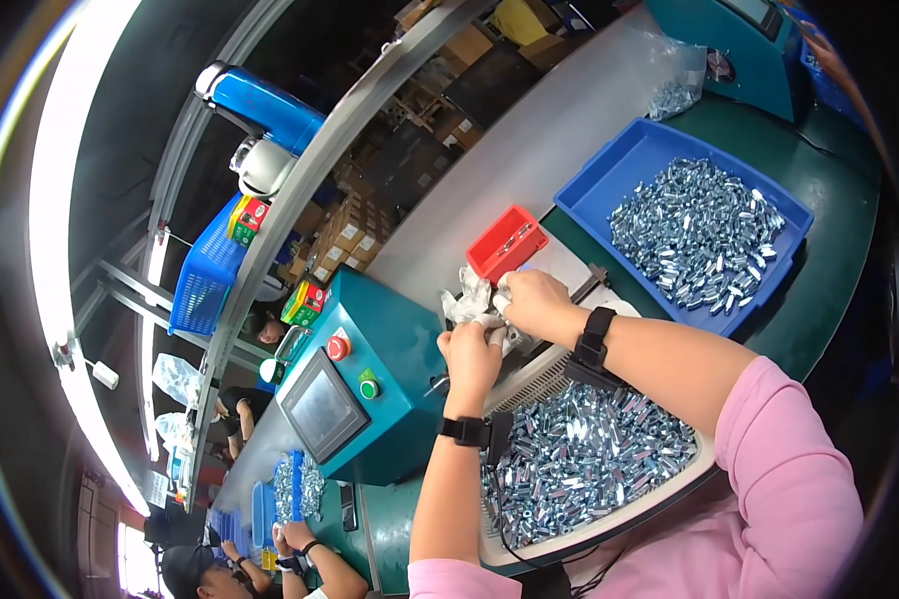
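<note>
Close fingertip work is apparently in hand: left hand (pixel 471 357) and right hand (pixel 541 304) are curled near each other, and what is pinched cannot be told. White crumpled cloth (pixel 466 297) is seen beside the red bin (pixel 517 261). Steady fingertip control seems called for next.

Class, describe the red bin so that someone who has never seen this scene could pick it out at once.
Find the teal machine with the screen, then the large blue tray of metal parts to its right. Between them, just beyond the right hand, sits a small open-topped bin. Unlike that blue tray, it is red and shows only a few metal pieces inside.
</note>
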`<state>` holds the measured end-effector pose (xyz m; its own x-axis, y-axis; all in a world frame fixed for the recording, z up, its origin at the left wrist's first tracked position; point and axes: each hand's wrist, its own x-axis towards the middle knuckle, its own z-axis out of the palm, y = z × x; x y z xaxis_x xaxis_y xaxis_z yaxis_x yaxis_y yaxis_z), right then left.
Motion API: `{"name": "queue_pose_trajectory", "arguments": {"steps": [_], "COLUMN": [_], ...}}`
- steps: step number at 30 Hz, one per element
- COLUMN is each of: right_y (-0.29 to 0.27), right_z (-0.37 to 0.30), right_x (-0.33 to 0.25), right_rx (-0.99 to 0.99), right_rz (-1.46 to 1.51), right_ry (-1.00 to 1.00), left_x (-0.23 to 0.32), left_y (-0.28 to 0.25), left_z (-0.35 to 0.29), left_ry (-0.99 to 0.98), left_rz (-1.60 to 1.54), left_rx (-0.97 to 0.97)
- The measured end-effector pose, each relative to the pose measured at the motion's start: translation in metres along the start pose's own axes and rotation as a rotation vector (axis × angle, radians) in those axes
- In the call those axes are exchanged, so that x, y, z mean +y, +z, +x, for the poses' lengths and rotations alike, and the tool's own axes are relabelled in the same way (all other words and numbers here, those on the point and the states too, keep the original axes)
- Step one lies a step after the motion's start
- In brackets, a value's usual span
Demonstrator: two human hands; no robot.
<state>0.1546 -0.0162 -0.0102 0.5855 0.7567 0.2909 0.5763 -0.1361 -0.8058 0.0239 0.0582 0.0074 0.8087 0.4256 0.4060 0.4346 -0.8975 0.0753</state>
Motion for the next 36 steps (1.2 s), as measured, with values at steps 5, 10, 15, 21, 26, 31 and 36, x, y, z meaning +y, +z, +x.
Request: {"name": "queue_pose_trajectory", "arguments": {"steps": [5, 10, 15, 21, 26, 31, 36], "right_y": [0.000, -0.011, -0.006, -0.003, 0.004, 0.008, 0.009], "right_z": [0.003, 0.001, -0.011, -0.022, -0.018, -0.018, -0.019], "right_x": [0.000, -0.001, -0.009, -0.026, -0.013, -0.009, -0.011], "right_rx": [0.052, -0.053, -0.159, -0.435, -0.404, -0.390, -0.381], "right_rz": [-0.007, -0.056, -0.132, 0.060, 0.175, 0.170, 0.207], "right_ry": [-0.013, 0.020, -0.012, 0.125, 0.078, 0.064, 0.051], "left_x": [-0.001, 0.036, 0.061, 0.053, 0.066, 0.077, 0.068], "left_y": [-0.008, -0.024, -0.030, -0.015, -0.029, -0.044, -0.041], "left_z": [0.007, -0.017, -0.058, -0.078, -0.076, -0.078, -0.082], "left_ry": [-0.115, 0.088, -0.076, 0.024, 0.078, 0.099, 0.178], "left_rz": [-0.093, 0.063, 0.207, -0.003, -0.215, -0.301, -0.248], "left_rx": [-0.179, 0.040, -0.686, -0.548, -0.510, -0.611, -0.508]}}
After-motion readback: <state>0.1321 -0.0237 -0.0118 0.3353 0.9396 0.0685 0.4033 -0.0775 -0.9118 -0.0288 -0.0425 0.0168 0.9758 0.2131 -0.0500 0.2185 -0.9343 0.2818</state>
